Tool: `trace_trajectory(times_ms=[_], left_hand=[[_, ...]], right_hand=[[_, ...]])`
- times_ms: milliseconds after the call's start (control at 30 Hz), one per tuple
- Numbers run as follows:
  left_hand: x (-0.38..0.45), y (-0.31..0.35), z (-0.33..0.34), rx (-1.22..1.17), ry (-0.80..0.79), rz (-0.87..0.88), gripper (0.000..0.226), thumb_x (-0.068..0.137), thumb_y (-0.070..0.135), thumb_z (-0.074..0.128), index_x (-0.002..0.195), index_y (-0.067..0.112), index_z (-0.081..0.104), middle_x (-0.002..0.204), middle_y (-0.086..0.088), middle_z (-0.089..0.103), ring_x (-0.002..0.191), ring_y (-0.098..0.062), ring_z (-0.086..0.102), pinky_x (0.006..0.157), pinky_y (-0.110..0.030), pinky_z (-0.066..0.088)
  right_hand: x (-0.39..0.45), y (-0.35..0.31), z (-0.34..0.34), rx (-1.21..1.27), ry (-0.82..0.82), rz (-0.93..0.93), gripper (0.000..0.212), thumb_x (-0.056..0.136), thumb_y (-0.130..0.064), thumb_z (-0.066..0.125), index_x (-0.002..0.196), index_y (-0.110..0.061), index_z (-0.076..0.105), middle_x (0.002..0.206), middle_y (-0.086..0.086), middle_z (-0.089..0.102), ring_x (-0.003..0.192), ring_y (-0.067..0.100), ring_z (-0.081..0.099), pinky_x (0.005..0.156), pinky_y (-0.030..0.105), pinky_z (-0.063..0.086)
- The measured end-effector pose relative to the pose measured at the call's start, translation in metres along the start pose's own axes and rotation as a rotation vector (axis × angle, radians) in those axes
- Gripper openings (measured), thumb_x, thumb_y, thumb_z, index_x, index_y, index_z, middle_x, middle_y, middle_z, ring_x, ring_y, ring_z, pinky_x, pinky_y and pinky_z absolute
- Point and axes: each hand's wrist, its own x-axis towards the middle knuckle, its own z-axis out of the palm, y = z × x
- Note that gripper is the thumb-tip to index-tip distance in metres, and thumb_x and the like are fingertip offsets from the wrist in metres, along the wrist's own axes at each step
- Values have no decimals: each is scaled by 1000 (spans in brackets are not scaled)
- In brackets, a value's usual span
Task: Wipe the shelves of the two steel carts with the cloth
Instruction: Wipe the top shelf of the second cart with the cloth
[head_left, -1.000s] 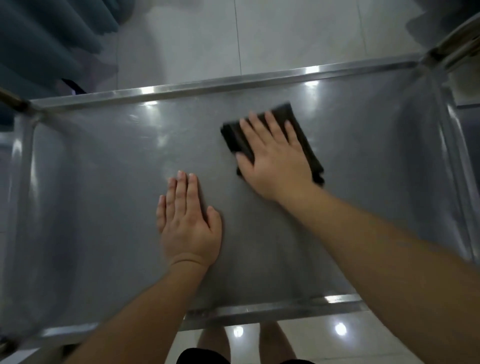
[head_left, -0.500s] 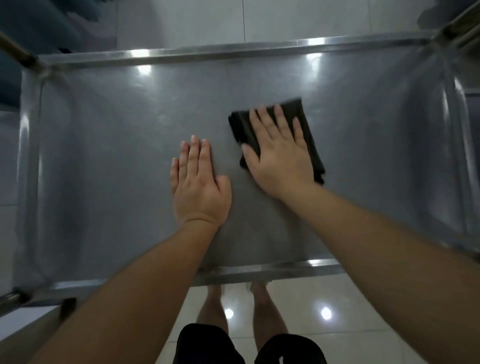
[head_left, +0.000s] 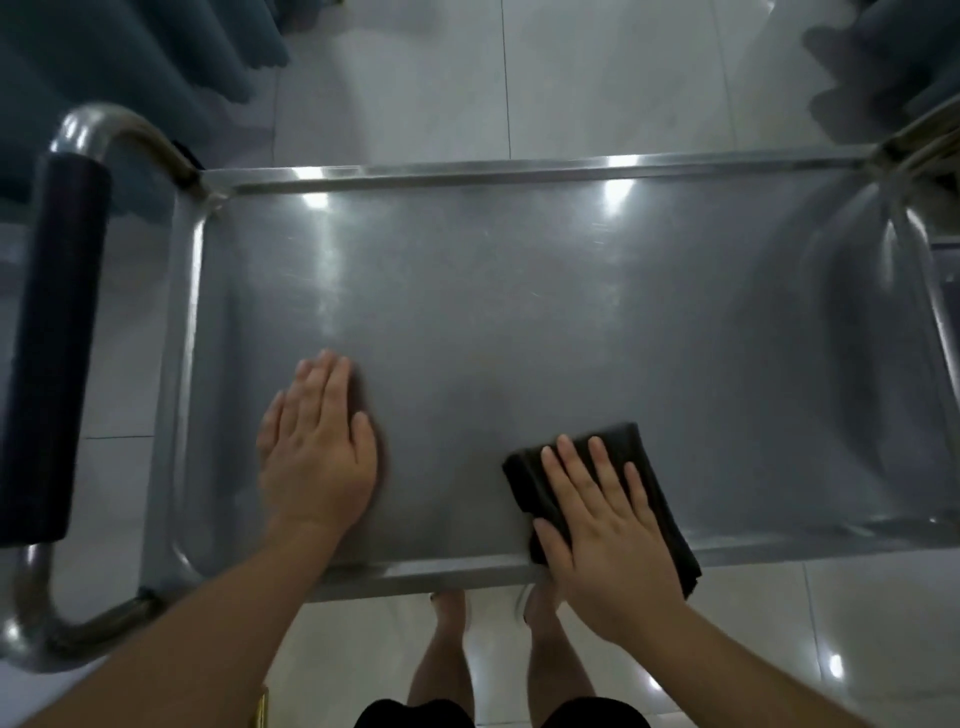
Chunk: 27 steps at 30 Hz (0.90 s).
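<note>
Dark cloth (head_left: 644, 483), folded, lies flat on top shelf (head_left: 519, 322) of steel cart (head_left: 467, 174), at near edge, right of centre; its near corner hangs just over the front rim. Right hand (head_left: 605, 525) presses flat on cloth, fingers straight & slightly spread, thumb out to the side. Left hand (head_left: 317, 452) rests palm-down on bare shelf, well apart from cloth, fingers straight & close together. Cart handle (head_left: 47, 338) w/ black grip at left end. Pale tiled floor (head_left: 597, 78) around.
</note>
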Motion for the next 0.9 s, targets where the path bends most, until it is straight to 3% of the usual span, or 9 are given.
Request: trace_trajectory(times_ms=[133,300,500,600,767,900], left_hand=[[-5,-17,11,31,-21,20,69,100,39,34,165,15,33,173,-4,27,162,-20,19,131,-48,14],[-4,-19,15,34,11,28,70,99,40,34,165,15,35,173,-3,28,161,-19,19,130,-49,17],[-3,-18,18,51,35,33,71,98,40,40,164,16,36,172,-4,29,161,-21,21,131,-47,14],[-3,-20,20,55,39,29,71,98,40,41,165,17,34,173,-3,28,161,-20,19,131,-45,12],[-3,-18,18,28,23,19,70,99,41,42,165,18,33,173,-1,27,162,-20,18,131,-44,10],[-2,-20,19,20,12,12,70,100,42,40,166,20,32,174,0,26,162,-18,16,131,-43,8]], right_hand=[[67,-15,-15,21,48,6,67,108,-59,21,167,-31,10,174,-10,3,161,17,-5,128,50,7],[210,-30,-63,71,133,91,70,102,-57,28,166,-28,22,173,-7,16,161,18,7,130,48,3],[336,-32,-105,95,132,138,72,103,-57,23,168,-27,10,175,-5,1,161,21,-3,129,50,-3],[327,-37,-101,103,151,140,75,103,-60,18,168,-23,6,175,-2,0,161,22,-5,129,49,-2],[231,-53,-64,128,200,166,79,102,-65,24,165,-17,23,174,0,14,161,22,3,129,48,-1],[135,-76,-23,74,156,83,82,103,-70,23,167,-21,11,175,1,3,161,21,-6,129,52,-1]])
